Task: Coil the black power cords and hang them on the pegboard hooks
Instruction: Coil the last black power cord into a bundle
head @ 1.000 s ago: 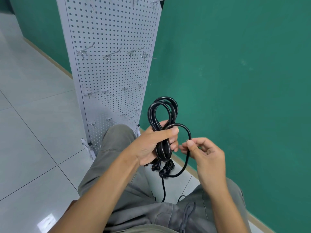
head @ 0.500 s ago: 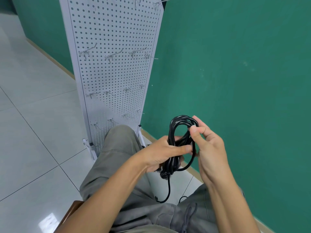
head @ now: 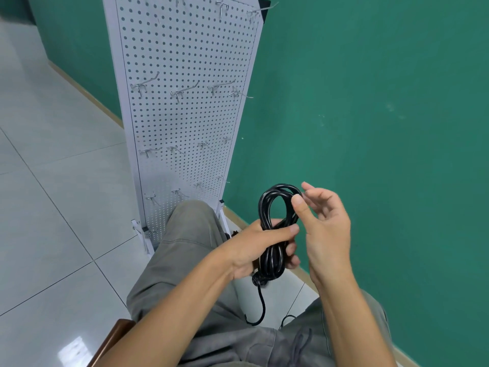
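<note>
Since half a second ago the right hand has loosened its pinch: its thumb now lies against the right side of the loop with the other fingers spread loosely apart behind it, holding nothing firmly. Closest to the camera, the left hand grips the black power cord round its waist, thumb across the front and fingers curled behind. That cord is a tight bundle of several glossy strands, standing upright above the lap between the two hands, with a rounded loop above the fist. Its plug end bulges out just under the left hand, and a single tail curves down towards the grey trousers, where its end is hard to make out. How many turns the bundle has cannot be told. A brown chair edge is cut off at the bottom left. Beyond the knees stands the white pegboard on a small foot, its metal hooks in rows, all bare; its top is cut off. Pale glossy floor tiles stretch left, and a green wall rises behind and to the right.
</note>
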Demonstrator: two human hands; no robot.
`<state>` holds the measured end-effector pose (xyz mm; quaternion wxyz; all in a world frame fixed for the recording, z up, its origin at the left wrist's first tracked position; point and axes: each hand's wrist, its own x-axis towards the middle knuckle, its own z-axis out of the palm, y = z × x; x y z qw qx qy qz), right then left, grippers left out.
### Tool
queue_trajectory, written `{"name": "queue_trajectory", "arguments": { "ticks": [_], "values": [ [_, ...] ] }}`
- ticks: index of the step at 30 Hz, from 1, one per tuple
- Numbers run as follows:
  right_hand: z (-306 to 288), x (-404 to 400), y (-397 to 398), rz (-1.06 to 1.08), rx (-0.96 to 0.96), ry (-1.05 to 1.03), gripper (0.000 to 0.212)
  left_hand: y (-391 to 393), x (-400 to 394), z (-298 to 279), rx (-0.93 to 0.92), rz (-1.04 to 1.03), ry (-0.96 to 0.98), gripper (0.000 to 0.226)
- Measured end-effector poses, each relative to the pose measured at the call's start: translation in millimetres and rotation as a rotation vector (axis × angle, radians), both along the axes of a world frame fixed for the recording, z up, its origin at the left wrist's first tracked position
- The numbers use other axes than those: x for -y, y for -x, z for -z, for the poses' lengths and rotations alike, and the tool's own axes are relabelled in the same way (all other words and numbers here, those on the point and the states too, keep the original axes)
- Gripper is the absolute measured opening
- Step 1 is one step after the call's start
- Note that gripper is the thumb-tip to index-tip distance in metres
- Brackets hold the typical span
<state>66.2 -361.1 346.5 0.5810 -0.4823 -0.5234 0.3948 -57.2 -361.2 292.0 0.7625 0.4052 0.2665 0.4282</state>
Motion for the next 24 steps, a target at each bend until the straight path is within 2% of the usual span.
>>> {"name": "queue_trajectory", "arguments": {
  "ticks": [2,4,7,13,17,20,24],
  "values": [
    [2.9,-1.2,0.5,-0.024,-0.078,0.014,0.017,1.6,-1.4,-2.3,0.034,-0.07,0.017,0.018],
    [10.6,2.2,1.4,-0.11,-0.086,0.097,0.035,5.7,-5.6,-3.0,0.104,-0.162,0.019,0.019],
    [30.7,11.2,5.6,-0.289,0.08,0.22,0.049,16.0,-13.5,-3.3,0.199,-0.285,0.024,0.025],
    [61.1,22.5,17.8,-0.483,0.319,0.332,0.044,36.7,-25.1,-6.0,0.384,-0.579,0.089,0.02],
    [68.3,24.0,19.8,-0.542,0.546,0.347,0.025,50.4,-32.8,-0.7,0.462,-0.792,0.118,0.024],
    [66.1,25.8,18.5,-0.583,0.628,0.296,0.027,57.3,-36.4,8.1,0.38,-0.94,0.121,0.026],
    [52.2,24.9,14.6,-0.527,0.821,0.141,0.024,58.4,-40.0,21.1,-0.005,-1.13,0.041,0.037]
  ]
}}
